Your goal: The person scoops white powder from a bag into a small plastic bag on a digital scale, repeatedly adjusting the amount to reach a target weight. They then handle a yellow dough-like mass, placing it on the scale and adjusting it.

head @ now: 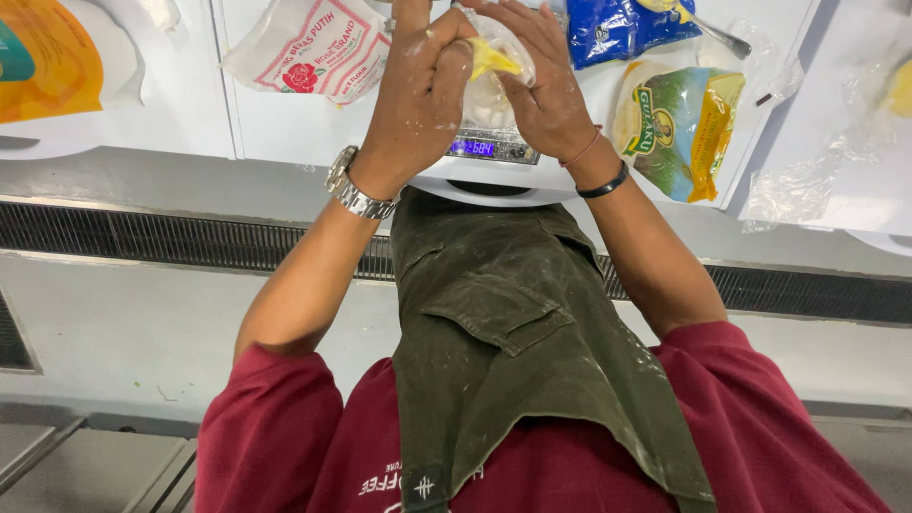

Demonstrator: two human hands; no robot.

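Flour-dusted left hand [423,90] and right hand [541,85] around soft yellow dough [492,59]

Bright, even light fills the view, with only soft shadows beneath the counter [142,133]. Mild glare lies on the clear plastic at the counter's far end. Focus is sharp throughout, and straight lines bow slightly towards the edges.

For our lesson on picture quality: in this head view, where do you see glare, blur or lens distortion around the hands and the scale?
Head view: the light is soft and even, with faint shadows. The left hand and right hand, both on the clear plastic bag of yellow stuff, look sharp. The white digital scale shows a glowing blue display without glare. The long black grate strip runs tilted and slightly bowed, which suggests a wide lens.
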